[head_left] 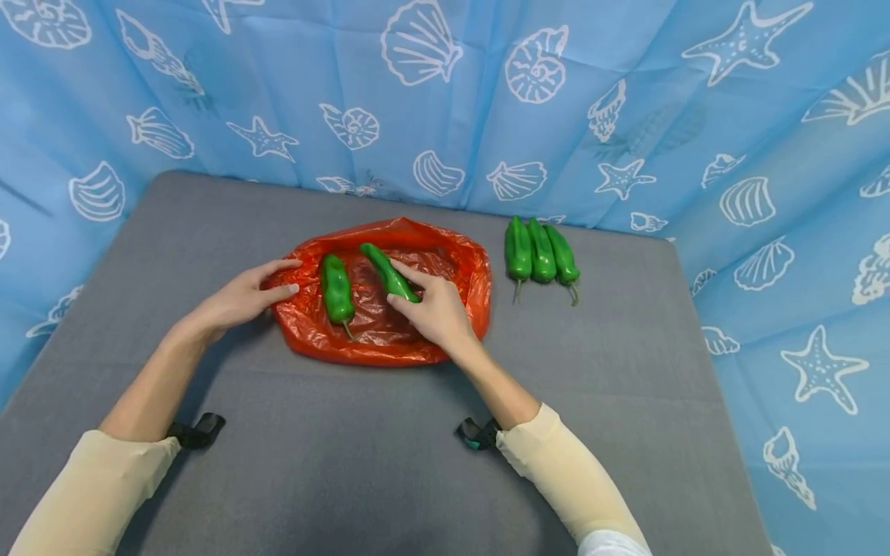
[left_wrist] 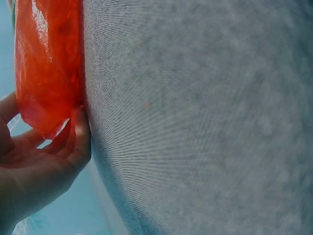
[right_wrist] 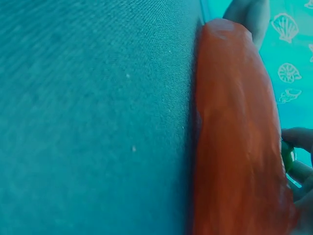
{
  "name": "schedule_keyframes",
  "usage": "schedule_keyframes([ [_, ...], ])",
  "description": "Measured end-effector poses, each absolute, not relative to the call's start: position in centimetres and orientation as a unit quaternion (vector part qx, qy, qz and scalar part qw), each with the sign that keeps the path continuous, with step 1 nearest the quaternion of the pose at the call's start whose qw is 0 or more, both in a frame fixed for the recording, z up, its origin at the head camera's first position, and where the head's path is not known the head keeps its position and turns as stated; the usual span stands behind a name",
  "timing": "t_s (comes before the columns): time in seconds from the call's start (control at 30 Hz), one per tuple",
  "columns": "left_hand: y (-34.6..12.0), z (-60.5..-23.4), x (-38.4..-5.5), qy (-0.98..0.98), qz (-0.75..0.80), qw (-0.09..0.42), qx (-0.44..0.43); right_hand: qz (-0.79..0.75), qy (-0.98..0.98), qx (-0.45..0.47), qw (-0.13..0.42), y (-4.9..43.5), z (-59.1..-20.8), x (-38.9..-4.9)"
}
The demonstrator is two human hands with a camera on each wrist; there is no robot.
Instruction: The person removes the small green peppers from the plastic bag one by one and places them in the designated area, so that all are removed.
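A red plastic bag [head_left: 378, 357] lies spread wide with its rim rolled outward. Inside it, a green pepper [head_left: 337, 289] rests on the left side, stem toward me. My right hand [head_left: 439, 309] pinches another green pepper [head_left: 386, 272] between thumb and fingers, tilted over the middle of the bag. Only a bit of that pepper shows past the rim in the right wrist view. At the bag's left end, my left hand [head_left: 239, 297] holds the rim, its thumb and fingers on either side of the plastic [left_wrist: 49, 73].
Three green peppers [head_left: 542, 251] lie side by side to the right of the bag, stems toward me. Grey cloth covers the table [head_left: 334, 463]. A blue curtain [head_left: 473, 100] printed with shells hangs along the back and right edges.
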State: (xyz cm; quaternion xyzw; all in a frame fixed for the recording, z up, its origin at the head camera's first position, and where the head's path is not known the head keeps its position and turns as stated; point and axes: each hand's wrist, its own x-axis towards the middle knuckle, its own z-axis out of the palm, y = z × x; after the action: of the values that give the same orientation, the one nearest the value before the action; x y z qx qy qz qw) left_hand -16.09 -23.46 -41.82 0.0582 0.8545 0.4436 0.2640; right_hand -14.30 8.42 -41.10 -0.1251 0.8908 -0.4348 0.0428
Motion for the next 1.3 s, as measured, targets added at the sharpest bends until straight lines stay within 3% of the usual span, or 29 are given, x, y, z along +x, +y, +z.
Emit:
schedule_keyframes([
  [1.3, -23.4, -42.2, -16.1, 0.851, 0.452, 0.262, 0.056, -0.489, 0.872, -0.034, -0.024, 15.9, -41.0, -11.5],
])
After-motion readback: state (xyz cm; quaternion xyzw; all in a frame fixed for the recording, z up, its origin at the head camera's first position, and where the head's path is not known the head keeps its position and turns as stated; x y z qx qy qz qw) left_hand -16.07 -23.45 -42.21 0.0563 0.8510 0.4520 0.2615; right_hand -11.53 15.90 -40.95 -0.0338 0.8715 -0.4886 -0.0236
